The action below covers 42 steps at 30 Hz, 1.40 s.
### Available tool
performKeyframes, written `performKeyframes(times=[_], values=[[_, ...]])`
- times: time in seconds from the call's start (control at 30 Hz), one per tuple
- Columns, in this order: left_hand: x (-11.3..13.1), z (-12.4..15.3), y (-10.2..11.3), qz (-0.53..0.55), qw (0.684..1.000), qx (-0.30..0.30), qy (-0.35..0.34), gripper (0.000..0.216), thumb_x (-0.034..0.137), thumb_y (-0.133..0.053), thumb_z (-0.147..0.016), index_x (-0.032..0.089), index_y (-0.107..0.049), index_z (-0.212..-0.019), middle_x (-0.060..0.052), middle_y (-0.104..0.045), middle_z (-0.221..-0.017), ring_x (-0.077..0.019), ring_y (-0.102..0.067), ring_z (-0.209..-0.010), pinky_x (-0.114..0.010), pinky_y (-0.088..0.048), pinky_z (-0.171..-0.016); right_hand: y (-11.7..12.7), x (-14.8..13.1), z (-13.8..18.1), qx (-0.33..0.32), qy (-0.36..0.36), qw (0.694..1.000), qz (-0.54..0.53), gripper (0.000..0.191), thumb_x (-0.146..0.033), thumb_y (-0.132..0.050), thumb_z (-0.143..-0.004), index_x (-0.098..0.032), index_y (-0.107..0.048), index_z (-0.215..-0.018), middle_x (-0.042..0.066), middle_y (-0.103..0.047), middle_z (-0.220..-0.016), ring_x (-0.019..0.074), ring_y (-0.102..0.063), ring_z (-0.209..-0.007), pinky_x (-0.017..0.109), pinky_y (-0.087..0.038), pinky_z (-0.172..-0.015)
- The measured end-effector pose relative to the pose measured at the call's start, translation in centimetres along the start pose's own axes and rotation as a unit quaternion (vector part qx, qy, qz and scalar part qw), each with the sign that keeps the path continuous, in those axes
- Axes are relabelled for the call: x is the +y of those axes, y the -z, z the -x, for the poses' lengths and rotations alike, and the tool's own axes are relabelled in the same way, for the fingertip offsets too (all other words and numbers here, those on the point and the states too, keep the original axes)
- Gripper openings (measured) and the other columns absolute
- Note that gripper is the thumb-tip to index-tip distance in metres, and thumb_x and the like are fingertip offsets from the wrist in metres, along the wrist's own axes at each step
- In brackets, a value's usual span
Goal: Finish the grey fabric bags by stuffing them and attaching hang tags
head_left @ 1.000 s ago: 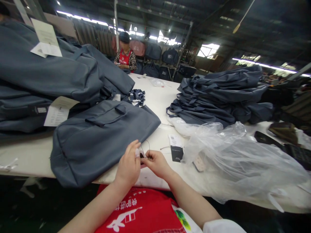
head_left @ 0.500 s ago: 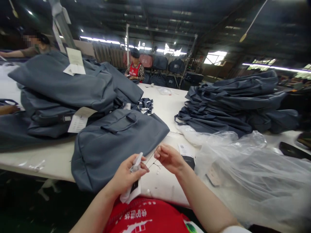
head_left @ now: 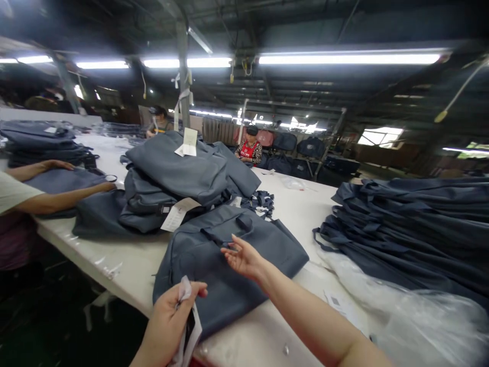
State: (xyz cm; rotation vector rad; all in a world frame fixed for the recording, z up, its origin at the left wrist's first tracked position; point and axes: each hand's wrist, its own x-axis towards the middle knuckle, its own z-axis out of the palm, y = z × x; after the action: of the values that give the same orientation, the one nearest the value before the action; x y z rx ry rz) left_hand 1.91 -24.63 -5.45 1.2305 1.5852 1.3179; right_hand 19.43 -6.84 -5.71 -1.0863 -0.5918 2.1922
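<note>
A dark blue-grey bag (head_left: 225, 275) lies flat on the white table in front of me, its handle (head_left: 244, 223) standing up in a loop. My left hand (head_left: 168, 313) is closed at the bag's near left corner. It grips a hang tag (head_left: 195, 326) with white and black parts, together with a crumpled piece of thin white wrapping (head_left: 185, 288). Over the middle of the bag, just below the handle strap, my right hand (head_left: 244, 258) hovers with loosely curled fingers apart. I see nothing held in it.
Behind lies a heap of similar bags (head_left: 175, 168) with paper tags. Another stack (head_left: 412, 229) is at right, beside clear plastic sheeting (head_left: 431, 321) and a white card (head_left: 342, 306). A co-worker's arms (head_left: 64, 196) handle a bag at left. Another person (head_left: 250, 148) is across the table.
My right hand has left the thin string by the left hand and moved forward over the bag. My view has turned left, bringing the co-worker's arms into sight. The left hand keeps the tag.
</note>
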Motion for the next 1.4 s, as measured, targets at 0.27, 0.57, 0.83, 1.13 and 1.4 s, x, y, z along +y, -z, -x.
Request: performKeyframes(times=[0.27,0.57,0.83,1.13,1.4], values=[[-1.2,-0.9,0.1,-0.005,0.998,0.055,0.009,0.05,0.066,-0.054,-0.081,0.023,-0.075,-0.093,-0.007,-0.074,-0.103,-0.0301,-0.063,-0.108,-0.04,-0.046,-0.103,-2.8,-2.9,-0.7,-0.052,0.187,0.98,0.046,0.035,-0.044,-0.077,-0.077,-0.014,-0.059,-0.078,-0.004,-0.053,-0.056,0.0059,-0.047,-0.048,0.016,-0.037,-0.045],[2.7,-1.5,-4.2,-0.069,0.974,0.1,-0.19,0.04,0.044,-0.054,-0.09,0.02,-0.063,-0.121,-0.01,-0.064,-0.126,-0.0247,-0.059,-0.119,-0.039,-0.043,-0.107,2.2,-1.0,13.3,-0.167,0.331,0.919,0.136,0.044,-0.049,-0.066,-0.081,-0.017,-0.05,-0.057,-0.002,-0.04,-0.06,0.0085,-0.033,-0.047,0.025,-0.023,-0.046],[3.8,0.9,-8.9,-0.337,0.886,0.018,-0.32,0.051,0.016,-0.054,-0.083,0.019,-0.051,-0.133,-0.007,-0.062,-0.131,-0.0247,-0.062,-0.114,-0.037,-0.057,-0.091,5.4,1.3,20.1,-0.285,0.367,0.868,0.175,0.043,-0.042,-0.057,-0.086,-0.016,-0.052,-0.053,0.001,-0.039,-0.056,0.0123,-0.038,-0.054,0.028,-0.026,-0.054],[4.4,3.3,-9.3,-0.256,0.894,-0.087,-0.356,0.031,0.018,-0.04,-0.093,0.023,-0.065,-0.11,-0.002,-0.071,-0.113,-0.018,-0.067,-0.102,-0.031,-0.055,-0.09,5.1,-0.5,17.9,-0.131,0.474,0.736,0.466,0.05,-0.033,-0.058,-0.09,-0.025,-0.05,-0.139,0.005,-0.057,-0.103,0.0082,-0.042,-0.062,0.023,-0.039,-0.059],[4.1,4.9,-9.5,-0.239,0.926,-0.068,-0.284,0.014,0.02,-0.053,-0.083,0.019,-0.067,-0.08,-0.004,-0.07,-0.077,-0.0208,-0.066,-0.072,-0.03,-0.05,-0.065,1.3,0.6,16.1,-0.298,0.36,0.766,0.441,0.026,-0.04,-0.064,-0.087,-0.015,-0.069,-0.081,0.006,-0.064,-0.084,0.0154,-0.058,-0.078,0.028,-0.046,-0.074]])
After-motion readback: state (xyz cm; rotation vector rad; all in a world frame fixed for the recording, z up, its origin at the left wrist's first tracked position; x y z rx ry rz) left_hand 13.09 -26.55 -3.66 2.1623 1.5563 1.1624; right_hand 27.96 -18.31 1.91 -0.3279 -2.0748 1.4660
